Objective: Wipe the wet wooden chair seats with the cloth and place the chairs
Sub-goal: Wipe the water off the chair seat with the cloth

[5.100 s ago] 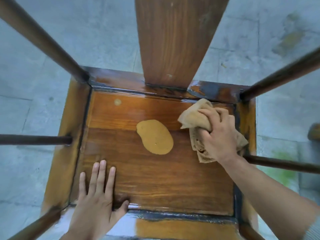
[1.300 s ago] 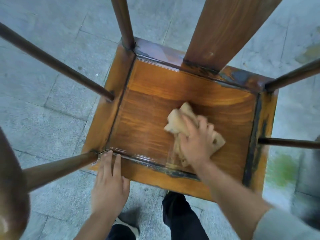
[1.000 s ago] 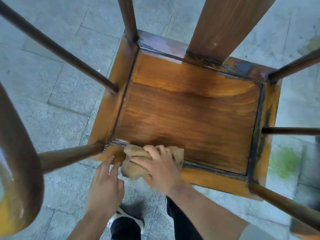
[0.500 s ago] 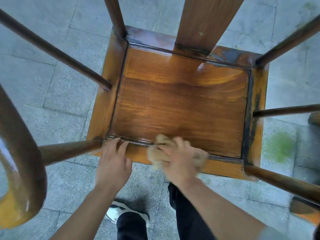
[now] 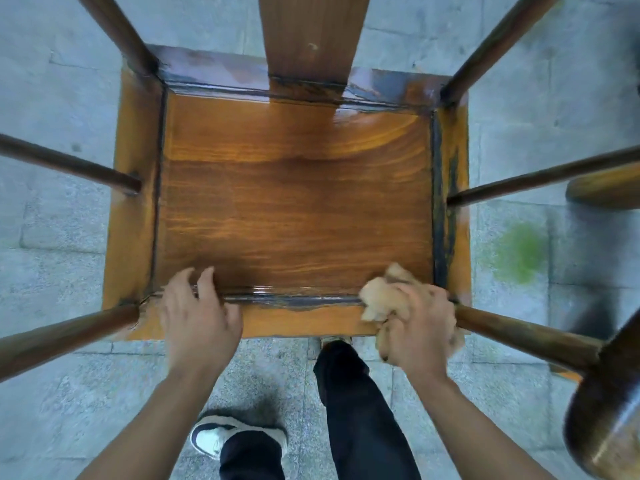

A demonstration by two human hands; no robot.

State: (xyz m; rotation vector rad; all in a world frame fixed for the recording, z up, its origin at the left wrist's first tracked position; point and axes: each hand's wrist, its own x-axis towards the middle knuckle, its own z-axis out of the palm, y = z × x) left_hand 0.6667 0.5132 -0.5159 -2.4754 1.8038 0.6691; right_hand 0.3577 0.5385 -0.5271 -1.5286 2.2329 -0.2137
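The wooden chair (image 5: 294, 209) is seen from straight above, its rectangular seat filling the middle of the view and its dark rails and posts fanning outward toward the camera. The seat panel shows glossy streaked grain, and a thin wet sheen lies along the groove at its near edge. The right hand (image 5: 420, 330) is closed around a bunched tan cloth (image 5: 384, 299) and presses it onto the near right corner of the seat frame, just beside the post that rises there — the cloth bulges out past the fingers on the seat side and also shows at the heel of the hand. The left hand (image 5: 197, 313) holds nothing; it rests palm-down on the near frame rail toward the left corner, fingers loosely spread and curling over the groove onto the seat panel. The backrest slat (image 5: 311, 36) rises from the far edge of the seat. Below the chair lies grey stone paving (image 5: 62, 410), with a green patch (image 5: 519, 254) off to the right. Dark trouser legs (image 5: 360, 410) and a white and dark shoe (image 5: 221, 436) stand just behind the near rail. The hand and cloth are somewhat blurred.
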